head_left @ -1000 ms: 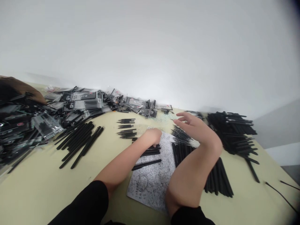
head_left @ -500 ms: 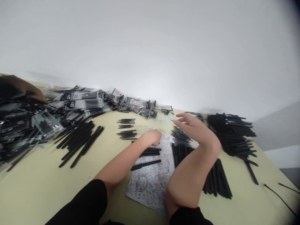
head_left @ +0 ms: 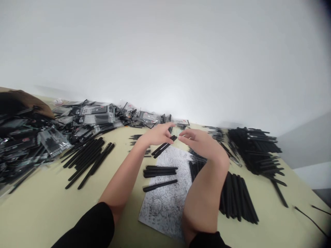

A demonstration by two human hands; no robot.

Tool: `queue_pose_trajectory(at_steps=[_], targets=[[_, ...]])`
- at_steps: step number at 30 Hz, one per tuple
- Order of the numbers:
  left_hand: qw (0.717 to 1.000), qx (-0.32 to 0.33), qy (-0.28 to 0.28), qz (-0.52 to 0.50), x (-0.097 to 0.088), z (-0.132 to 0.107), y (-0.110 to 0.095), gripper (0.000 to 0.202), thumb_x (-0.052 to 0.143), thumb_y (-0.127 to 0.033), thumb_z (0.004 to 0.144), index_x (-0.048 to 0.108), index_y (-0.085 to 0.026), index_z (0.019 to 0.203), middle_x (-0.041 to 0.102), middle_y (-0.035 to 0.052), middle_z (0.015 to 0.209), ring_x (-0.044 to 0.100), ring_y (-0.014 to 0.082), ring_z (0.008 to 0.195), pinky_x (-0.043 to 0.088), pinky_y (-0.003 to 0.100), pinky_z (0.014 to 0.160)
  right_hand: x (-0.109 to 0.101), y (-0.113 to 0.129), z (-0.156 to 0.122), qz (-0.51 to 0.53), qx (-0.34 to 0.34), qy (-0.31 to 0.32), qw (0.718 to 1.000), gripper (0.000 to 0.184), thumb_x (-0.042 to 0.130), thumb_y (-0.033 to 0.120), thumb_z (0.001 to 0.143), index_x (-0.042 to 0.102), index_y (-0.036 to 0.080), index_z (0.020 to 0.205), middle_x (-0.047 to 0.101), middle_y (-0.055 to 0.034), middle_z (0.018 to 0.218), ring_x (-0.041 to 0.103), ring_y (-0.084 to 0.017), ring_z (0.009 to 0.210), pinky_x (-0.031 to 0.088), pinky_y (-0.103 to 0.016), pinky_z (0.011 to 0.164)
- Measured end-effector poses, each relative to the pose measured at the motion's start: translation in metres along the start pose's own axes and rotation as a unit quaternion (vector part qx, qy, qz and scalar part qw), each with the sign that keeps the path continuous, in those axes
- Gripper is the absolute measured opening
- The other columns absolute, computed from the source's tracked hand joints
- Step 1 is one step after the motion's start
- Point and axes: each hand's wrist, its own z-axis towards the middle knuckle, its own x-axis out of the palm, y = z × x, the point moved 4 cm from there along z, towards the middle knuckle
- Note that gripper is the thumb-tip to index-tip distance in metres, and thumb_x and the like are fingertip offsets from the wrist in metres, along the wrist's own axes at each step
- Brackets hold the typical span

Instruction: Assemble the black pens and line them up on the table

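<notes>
My left hand (head_left: 159, 134) is over the far end of a patterned grey-white sheet (head_left: 165, 203), thumb and forefinger spread apart. Just below its thumb lie two slanting black pen-like sticks (head_left: 162, 148); I cannot tell whether the hand touches them. Facing it from the right is my right hand (head_left: 196, 139), fingers curved, with a small gap between thumb and fingertips. Nothing shows clearly in that gap. Nearer me, several black sticks (head_left: 160, 171) lie across the sheet. Short thin dark pieces (head_left: 136, 137) lie partly behind my left forearm.
Clear packets with black contents (head_left: 95, 115) are heaped at the left and back, beside a brown bag (head_left: 33, 101). Loose black sticks (head_left: 85, 160) lie at left. A row of black sticks (head_left: 240, 199) and a pile (head_left: 256, 148) lie at right. A white wall stands behind.
My left hand has risen away from the sheet and its closed fingers have spread. My right hand has moved left towards it. Two black sticks now show slanted under the left hand.
</notes>
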Motion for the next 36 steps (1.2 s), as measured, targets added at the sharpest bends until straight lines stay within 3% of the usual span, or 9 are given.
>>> queue_pose_trajectory(at_steps=[6, 10, 14, 23, 25, 27, 30, 33, 36], targets=[[0.997, 0.01, -0.013, -0.078, -0.011, -0.014, -0.01, 0.098, 0.075, -0.024, 0.071, 0.023, -0.015, 0.154, 0.069, 0.0008, 0.076, 0.067, 0.0209, 0.077, 0.048, 0.032, 0.072, 0.003, 0.017, 0.0, 0.032, -0.037, -0.019, 0.999, 0.015, 0.058, 0.034, 0.083, 0.066, 0.022, 0.088, 0.07, -0.0032, 0.089, 0.06, -0.016, 0.071, 0.044, -0.029, 0.062], [0.992, 0.019, 0.008, -0.124, -0.011, -0.018, -0.017, 0.105, 0.075, -0.023, 0.071, 0.015, -0.014, 0.156, 0.072, 0.0034, 0.079, 0.07, 0.0221, 0.085, 0.049, 0.033, 0.077, 0.002, 0.02, 0.001, 0.057, -0.073, -0.03, 0.995, 0.015, 0.061, 0.031, 0.082, 0.069, 0.022, 0.092, 0.072, -0.003, 0.091, 0.061, -0.015, 0.07, 0.045, -0.029, 0.064], [0.991, 0.027, 0.022, -0.132, -0.009, -0.021, -0.024, 0.109, 0.074, -0.018, 0.072, 0.006, -0.014, 0.157, 0.074, 0.0057, 0.084, 0.07, 0.0223, 0.088, 0.05, 0.035, 0.081, 0.004, 0.026, 0.003, 0.057, -0.116, -0.017, 0.991, 0.012, 0.059, 0.023, 0.082, 0.071, 0.022, 0.081, 0.072, -0.0002, 0.079, 0.061, -0.014, 0.069, 0.043, -0.027, 0.064], [0.985, 0.028, 0.033, -0.167, -0.01, -0.022, -0.024, 0.113, 0.076, -0.025, 0.071, 0.005, -0.015, 0.157, 0.074, 0.0057, 0.086, 0.07, 0.0196, 0.084, 0.05, 0.033, 0.078, 0.001, 0.029, 0.0, 0.101, -0.121, -0.015, 0.987, 0.01, 0.063, 0.022, 0.08, 0.072, 0.02, 0.076, 0.069, 0.0014, 0.065, 0.061, -0.013, 0.06, 0.043, -0.025, 0.058], [0.988, 0.017, 0.043, -0.147, -0.012, -0.022, -0.022, 0.106, 0.078, -0.032, 0.071, 0.017, -0.017, 0.156, 0.073, 0.0067, 0.092, 0.068, 0.0197, 0.085, 0.049, 0.032, 0.077, -0.004, 0.028, -0.003, 0.103, -0.128, -0.041, 0.986, 0.011, 0.063, 0.025, 0.081, 0.072, 0.021, 0.075, 0.068, 0.0012, 0.064, 0.061, -0.013, 0.059, 0.044, -0.026, 0.058], [0.993, -0.002, 0.067, -0.094, -0.014, -0.023, -0.018, 0.089, 0.079, -0.037, 0.069, 0.039, -0.018, 0.146, 0.072, 0.0075, 0.097, 0.066, 0.0194, 0.084, 0.049, 0.03, 0.074, -0.012, 0.025, -0.007, 0.102, -0.124, -0.093, 0.983, 0.012, 0.064, 0.028, 0.081, 0.073, 0.021, 0.077, 0.069, 0.0004, 0.066, 0.061, -0.014, 0.06, 0.044, -0.026, 0.057], [0.994, -0.008, 0.107, -0.027, -0.016, -0.024, -0.014, 0.045, 0.077, -0.038, 0.07, 0.067, -0.017, 0.108, 0.07, 0.0046, 0.089, 0.062, 0.0167, 0.077, 0.045, 0.025, 0.066, -0.022, 0.019, -0.012, 0.106, -0.111, -0.166, 0.974, 0.013, 0.066, 0.032, 0.08, 0.074, 0.022, 0.079, 0.073, -0.0017, 0.073, 0.064, -0.015, 0.063, 0.048, -0.028, 0.061], [0.993, 0.014, 0.111, -0.031, -0.021, -0.027, -0.015, 0.021, 0.07, -0.036, 0.075, 0.067, -0.017, 0.081, 0.063, -0.0004, 0.073, 0.055, 0.0127, 0.068, 0.041, 0.022, 0.06, -0.029, 0.013, -0.014, 0.11, -0.101, -0.218, 0.964, 0.016, 0.066, 0.036, 0.081, 0.074, 0.023, 0.081, 0.073, -0.0021, 0.073, 0.065, -0.016, 0.062, 0.05, -0.03, 0.063], [0.992, 0.03, 0.099, -0.07, -0.028, -0.031, -0.018, 0.018, 0.066, -0.036, 0.079, 0.065, -0.018, 0.077, 0.058, -0.0022, 0.068, 0.054, 0.011, 0.065, 0.041, 0.02, 0.059, -0.033, 0.009, -0.016, 0.108, -0.098, -0.268, 0.952, 0.019, 0.066, 0.039, 0.081, 0.074, 0.022, 0.079, 0.071, -0.0019, 0.069, 0.063, -0.015, 0.058, 0.05, -0.029, 0.062]])
